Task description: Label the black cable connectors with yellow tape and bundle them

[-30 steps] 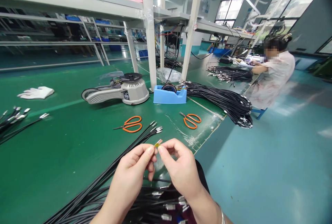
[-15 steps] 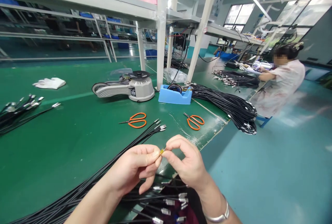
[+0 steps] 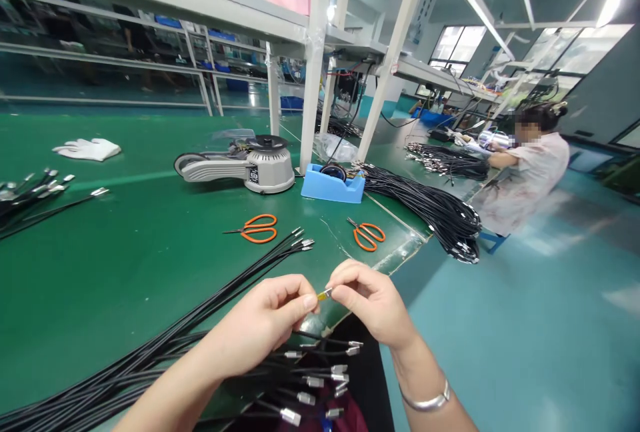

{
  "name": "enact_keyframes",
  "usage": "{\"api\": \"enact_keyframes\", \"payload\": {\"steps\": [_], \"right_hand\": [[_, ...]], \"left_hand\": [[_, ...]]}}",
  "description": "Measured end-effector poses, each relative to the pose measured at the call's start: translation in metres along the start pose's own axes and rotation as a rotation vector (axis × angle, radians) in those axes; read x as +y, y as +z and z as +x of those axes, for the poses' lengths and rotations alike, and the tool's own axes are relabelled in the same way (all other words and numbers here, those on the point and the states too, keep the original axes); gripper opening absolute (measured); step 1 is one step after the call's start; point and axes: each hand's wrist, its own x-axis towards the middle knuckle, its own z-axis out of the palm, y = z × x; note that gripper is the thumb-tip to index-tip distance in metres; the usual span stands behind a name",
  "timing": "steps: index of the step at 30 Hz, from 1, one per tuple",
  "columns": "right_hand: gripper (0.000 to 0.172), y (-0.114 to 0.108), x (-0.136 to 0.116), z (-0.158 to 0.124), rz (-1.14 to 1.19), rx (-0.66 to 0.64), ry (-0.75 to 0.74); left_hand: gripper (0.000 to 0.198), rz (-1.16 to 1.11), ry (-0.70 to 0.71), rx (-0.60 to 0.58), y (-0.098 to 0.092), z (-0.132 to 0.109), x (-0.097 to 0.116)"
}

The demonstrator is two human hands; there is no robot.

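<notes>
My left hand (image 3: 280, 312) pinches a small cable end (image 3: 324, 295) between thumb and fingers; it looks wrapped in yellow tape and has a silver metal tip. From the other side, my right hand (image 3: 373, 302) grips that metal tip with thumb and fingertips. Whatever runs back from it is hidden by my left hand. Under my forearms lie black cables (image 3: 165, 342), several with silver connectors (image 3: 306, 399) pointing right over the table edge. More cable tips (image 3: 303, 244) lie on the table just beyond my left hand.
Two orange-handled scissors (image 3: 260, 228) (image 3: 367, 235) lie on the green table (image 3: 125, 252). Behind are a grey tape dispenser machine (image 3: 270, 169), a blue tape holder (image 3: 333, 185), a cable bundle (image 3: 425, 209) and a white glove (image 3: 90, 149). A co-worker (image 3: 525, 172) sits at right.
Both hands have shifted slightly right with the cable end, and more of its yellow part and silver tip shows between them. My left fingers have curled in. The view has moved a little.
</notes>
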Motion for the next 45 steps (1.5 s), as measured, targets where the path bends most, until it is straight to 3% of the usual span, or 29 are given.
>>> {"api": "enact_keyframes", "payload": {"steps": [5,9,14,17,20,22,25,30,38,41,45], "right_hand": [[0.014,0.004,0.003,-0.008,0.021,0.089,0.15],[0.015,0.005,0.0,-0.014,-0.025,0.108,0.167],[0.012,-0.009,-0.001,-0.02,-0.047,-0.029,0.231],[0.01,-0.016,0.001,-0.022,-0.049,-0.11,0.269],[0.009,-0.014,0.006,-0.024,-0.091,-0.052,0.331],[0.011,-0.011,0.01,-0.026,-0.077,0.015,0.389],[0.013,-0.006,0.016,-0.029,-0.015,0.063,0.456],[0.015,-0.005,0.02,-0.034,0.042,0.096,0.455],[0.015,-0.005,0.019,-0.043,0.045,0.096,0.44],[0.016,-0.005,0.018,-0.045,0.061,0.106,0.459],[0.017,-0.004,0.019,-0.047,0.07,0.115,0.488]], "left_hand": [[0.024,0.264,0.107,0.075,0.013,0.001,0.006],[0.026,0.451,0.184,0.107,0.019,0.005,0.004],[0.028,0.689,0.286,0.124,0.027,0.005,-0.003],[0.029,0.662,0.235,0.093,0.03,0.004,-0.004],[0.032,0.523,0.105,0.069,0.023,0.002,-0.003],[0.036,0.47,0.066,0.164,0.011,-0.003,-0.005],[0.039,0.604,0.053,0.277,-0.008,-0.014,-0.013],[0.025,0.861,0.103,0.109,-0.011,-0.02,-0.028],[0.034,0.759,-0.001,-0.086,0.01,0.001,-0.012],[0.037,0.763,-0.018,-0.117,0.015,0.006,-0.008],[0.035,0.801,0.035,-0.073,0.022,0.009,-0.01]]}}
